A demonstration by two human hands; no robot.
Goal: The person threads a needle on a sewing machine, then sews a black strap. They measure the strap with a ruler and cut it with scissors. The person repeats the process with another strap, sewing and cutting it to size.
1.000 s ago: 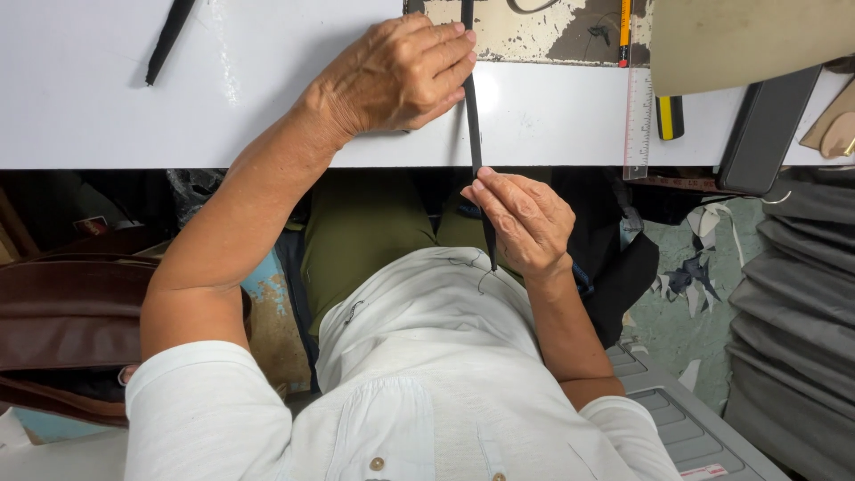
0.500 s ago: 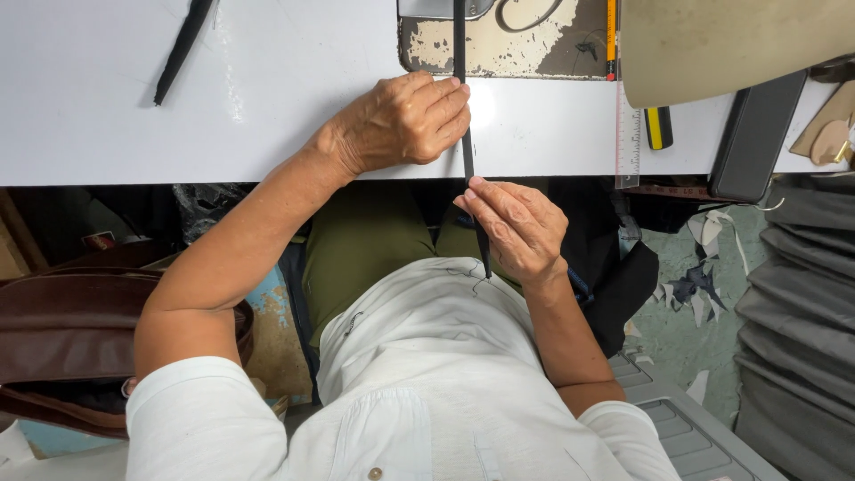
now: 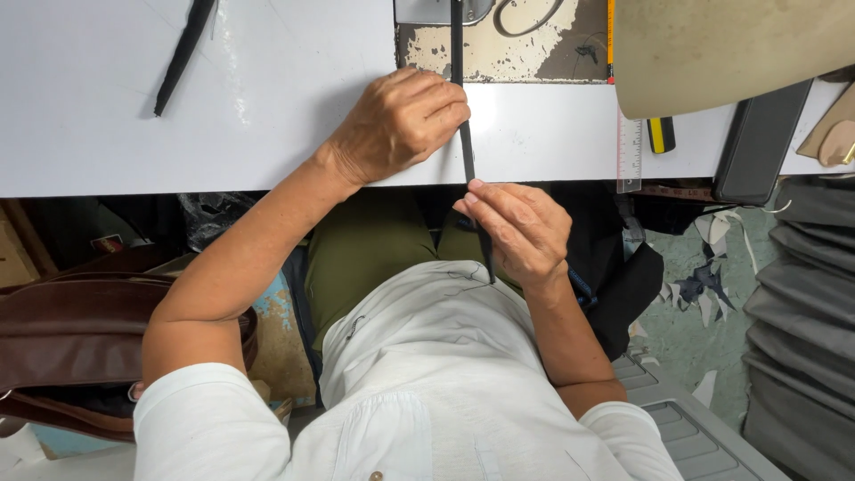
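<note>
Head view: looks straight down on a person seated at the edge of a white tabletop [image 3: 267, 134], both forearms bare, in a white short-sleeved shirt.
Black strap: a long narrow black strap [image 3: 466, 151] runs from the top of the frame down across the tabletop, over its near edge and on towards the person's lap, nearly straight, with its lower end against the shirt.
Left hand: the left hand [image 3: 401, 125] rests knuckles up on the tabletop near the edge, fingers curled closed against the strap just left of it; the fingertips press or pinch it, though the exact grip is hidden under the hand.
Right hand: the right hand [image 3: 521, 232] sits below the tabletop edge, over the lap, closed on the strap, which passes between thumb and fingers.
Cutting board: a worn, mottled board [image 3: 534, 44] lies at the top of the tabletop under the strap's upper part.
Ruler: a clear ruler [image 3: 629, 147] lies upright in the frame, right of the hands, its lower end past the tabletop edge.
Second strip: another black strip [image 3: 183, 53] lies slanted at the upper left, well apart from the hands.
Tan sheet: a tan sheet [image 3: 730, 49] covers the upper right corner.
Dark case: a flat dark case [image 3: 757, 142] lies tilted beside the ruler.
Brown bag: a brown leather bag [image 3: 71, 330] sits below the tabletop at left.
</note>
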